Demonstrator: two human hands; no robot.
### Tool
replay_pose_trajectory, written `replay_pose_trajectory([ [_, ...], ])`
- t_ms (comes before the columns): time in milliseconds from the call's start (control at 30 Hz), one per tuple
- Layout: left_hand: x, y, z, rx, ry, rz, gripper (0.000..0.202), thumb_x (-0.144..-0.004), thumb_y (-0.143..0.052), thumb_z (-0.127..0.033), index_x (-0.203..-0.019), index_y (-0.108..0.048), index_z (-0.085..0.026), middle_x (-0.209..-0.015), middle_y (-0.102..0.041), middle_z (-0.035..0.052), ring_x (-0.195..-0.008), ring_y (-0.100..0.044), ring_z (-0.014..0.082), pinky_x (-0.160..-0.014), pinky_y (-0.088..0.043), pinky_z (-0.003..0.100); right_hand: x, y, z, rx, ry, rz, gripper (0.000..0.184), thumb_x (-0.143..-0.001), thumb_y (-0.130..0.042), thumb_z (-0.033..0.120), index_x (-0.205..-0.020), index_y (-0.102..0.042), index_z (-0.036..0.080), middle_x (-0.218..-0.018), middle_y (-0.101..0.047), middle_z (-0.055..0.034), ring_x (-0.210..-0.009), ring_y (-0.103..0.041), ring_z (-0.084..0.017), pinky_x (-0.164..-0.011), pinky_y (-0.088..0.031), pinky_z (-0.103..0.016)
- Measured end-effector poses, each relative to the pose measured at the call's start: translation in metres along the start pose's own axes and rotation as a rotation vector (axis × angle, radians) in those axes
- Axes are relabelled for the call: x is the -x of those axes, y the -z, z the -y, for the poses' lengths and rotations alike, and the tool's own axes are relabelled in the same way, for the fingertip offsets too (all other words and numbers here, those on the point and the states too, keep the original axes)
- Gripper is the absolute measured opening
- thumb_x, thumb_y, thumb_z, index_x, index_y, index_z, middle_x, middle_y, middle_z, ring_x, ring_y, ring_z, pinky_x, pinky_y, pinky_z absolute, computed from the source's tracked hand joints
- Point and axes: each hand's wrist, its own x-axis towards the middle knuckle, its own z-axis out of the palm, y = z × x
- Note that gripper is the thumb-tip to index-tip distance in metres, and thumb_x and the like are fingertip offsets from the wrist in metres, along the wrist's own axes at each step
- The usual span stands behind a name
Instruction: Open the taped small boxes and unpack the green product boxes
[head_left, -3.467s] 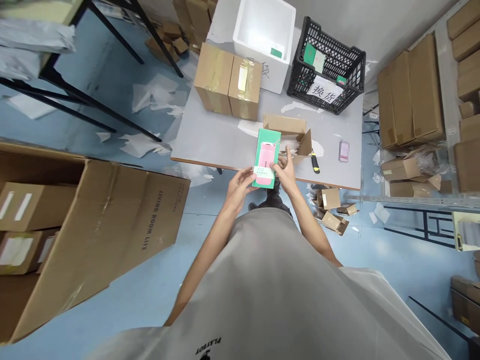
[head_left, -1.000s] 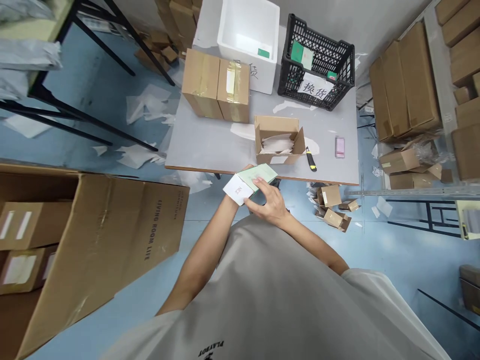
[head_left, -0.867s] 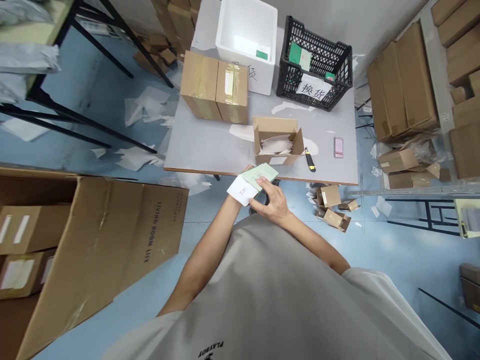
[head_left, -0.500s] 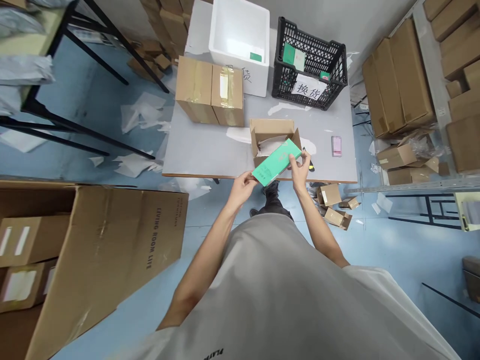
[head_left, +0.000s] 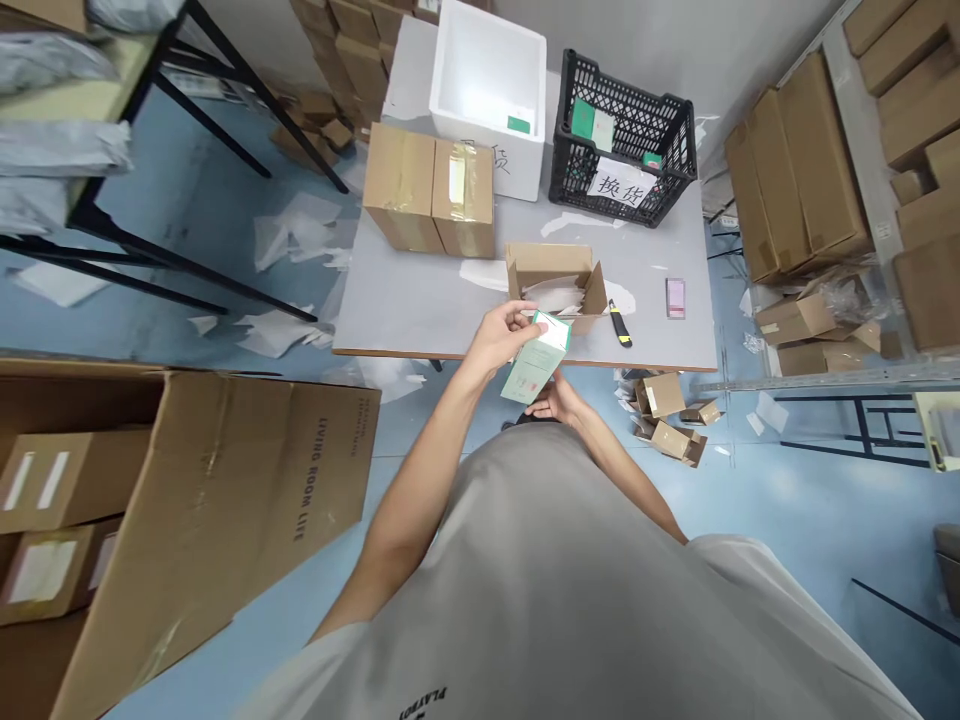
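Left hand grips green box on top; right hand clasps it below.

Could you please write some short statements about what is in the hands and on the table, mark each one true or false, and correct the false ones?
1. Both the left hand and the right hand hold the green box. True.
2. The open carton on the table is taped shut. False: its flaps stand open and white paper shows inside.
3. The utility knife lies on the table, to the right of the open carton. True.
4. The black crate stands on the floor. False: it stands on the table, beside the white foam box.
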Motion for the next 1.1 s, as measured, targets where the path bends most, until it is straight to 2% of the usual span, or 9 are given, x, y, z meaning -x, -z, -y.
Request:
replay_pose_trajectory([
  [100,-0.003,-0.001,0.003,0.028,-0.042,-0.028,0.046,-0.075,-0.099,-0.033,-0.118,-0.087,-0.02,-0.086,-0.066,-0.0019,-0.078,-0.06,0.0155,-0.073,-0.052,0.027,0.002,0.001,0.009,-0.018,0.012,-0.032,0.076,-0.125,-0.031,0.08,-0.127,-0.073,0.018,-0.09,-0.082,-0.009,-0.06,-0.081,-0.019,-0.052,-0.066,-0.022],
  [267,-0.009,0.012,-0.004,0.06,-0.162,-0.059,0.051,-0.078,-0.101,-0.038,-0.125,-0.088,-0.023,-0.095,-0.071,0.0011,-0.091,-0.066,0.0185,-0.087,-0.058,0.03,0.005,0.019,0.047,-0.013,0.158,-0.105,0.061,-0.125,-0.05,0.075,-0.114,-0.074,0.02,-0.099,-0.084,-0.0108,-0.062,-0.082,-0.017,-0.054,-0.064,-0.022],
  [367,-0.017,0.021,-0.006,0.062,-0.157,-0.044,0.058,-0.079,-0.104,-0.047,-0.128,-0.088,-0.022,-0.1,-0.074,0.0033,-0.095,-0.069,0.0203,-0.09,-0.061,0.032,0.005,0.035,0.068,-0.033,0.315,-0.157,0.05,-0.113,-0.078,0.072,-0.116,-0.072,0.023,-0.104,-0.084,-0.0084,-0.07,-0.085,-0.019,-0.059,-0.066,-0.024],
  [433,-0.024,0.023,-0.004,0.075,-0.111,-0.012,0.061,-0.079,-0.105,-0.053,-0.127,-0.087,-0.021,-0.103,-0.077,0.0049,-0.098,-0.072,0.0219,-0.093,-0.064,0.035,0.003,0.047,0.082,-0.068,0.452,-0.236,0.052,-0.1,-0.093,0.069,-0.118,-0.07,0.026,-0.105,-0.083,-0.0044,-0.076,-0.084,-0.019,-0.065,-0.069,-0.027],
  [567,-0.047,0.012,0.003,0.093,0.006,0.131,0.068,-0.077,-0.108,-0.057,-0.13,-0.085,-0.022,-0.111,-0.083,0.0081,-0.108,-0.079,0.0272,-0.103,-0.068,0.043,-0.005,0.073,0.123,-0.131,0.752,-0.449,0.07,-0.084,-0.099,0.073,-0.129,-0.069,0.03,-0.115,-0.081,-0.003,-0.09,-0.082,-0.02,-0.076,-0.073,-0.031],
  [700,-0.089,-0.012,-0.004,0.072,0.046,0.237,0.064,-0.079,-0.107,-0.059,-0.126,-0.082,-0.024,-0.12,-0.085,0.0102,-0.12,-0.081,0.0317,-0.108,-0.07,0.048,-0.016,0.097,0.184,-0.07,0.905,-0.491,0.079,-0.085,-0.094,0.078,-0.144,-0.069,0.032,-0.153,-0.077,-0.0131,-0.127,-0.081,-0.03,-0.085,-0.075,-0.037],
  [867,-0.152,-0.035,-0.039,0.123,0.087,0.252,0.062,-0.078,-0.11,-0.055,-0.122,-0.077,-0.027,-0.142,-0.082,0.0118,-0.145,-0.076,0.0371,-0.117,-0.067,0.048,-0.049,0.106,0.274,-0.026,0.933,-0.458,0.086,-0.087,-0.091,0.082,-0.155,-0.068,0.034,-0.176,-0.065,-0.0155,-0.144,-0.075,-0.035,-0.092,-0.075,-0.04],
  [967,-0.192,-0.038,-0.064,0.214,0.127,0.247,0.062,-0.081,-0.11,-0.055,-0.125,-0.076,-0.028,-0.15,-0.079,0.0114,-0.142,-0.077,0.0362,-0.115,-0.068,0.048,-0.083,0.092,0.336,0.038,0.973,-0.404,0.092,-0.089,-0.089,0.086,-0.16,-0.066,0.032,-0.18,-0.061,-0.017,-0.146,-0.075,-0.036,-0.105,-0.073,-0.045],
  [1100,-0.266,-0.018,-0.09,0.293,0.118,-0.007,0.06,-0.079,-0.109,-0.055,-0.12,-0.075,-0.027,-0.134,-0.081,0.0081,-0.119,-0.083,0.0298,-0.101,-0.073,0.046,-0.147,0.05,0.425,0.116,1.025,-0.271,0.09,-0.089,-0.085,0.094,-0.151,-0.068,0.03,-0.168,-0.069,-0.016,-0.133,-0.081,-0.032,-0.109,-0.073,-0.045],
])
